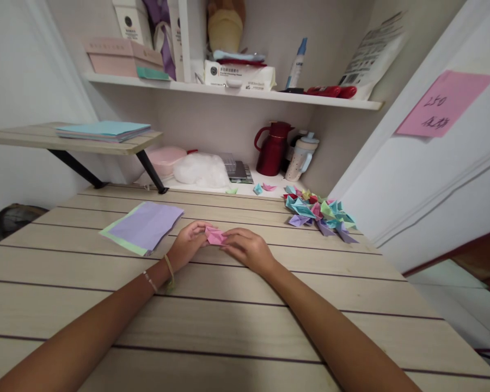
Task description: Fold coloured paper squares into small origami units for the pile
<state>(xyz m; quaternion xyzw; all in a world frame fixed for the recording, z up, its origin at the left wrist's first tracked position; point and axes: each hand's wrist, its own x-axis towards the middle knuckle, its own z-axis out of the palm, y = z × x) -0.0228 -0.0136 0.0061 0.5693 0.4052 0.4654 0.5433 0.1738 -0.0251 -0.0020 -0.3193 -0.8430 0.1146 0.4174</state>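
Observation:
A small pink folded paper piece (214,236) lies on the wooden table (212,326) between both hands. My left hand (189,243) pinches its left side with curled fingers; thin bracelets circle that wrist. My right hand (247,248) presses and grips its right side, fingers closed over the paper. A stack of purple and green paper sheets (144,226) rests just left of my left hand. A pile of several folded paper shapes (318,213) in blue, pink, green and purple sits to the far right of my right hand.
A dark red jug (273,147) and a beige cup (302,158) stand at the back. A white fluffy bag (196,170), a side shelf with teal sheets (104,129), and an upper shelf (237,93) with boxes. Pink note (443,103) on the right door.

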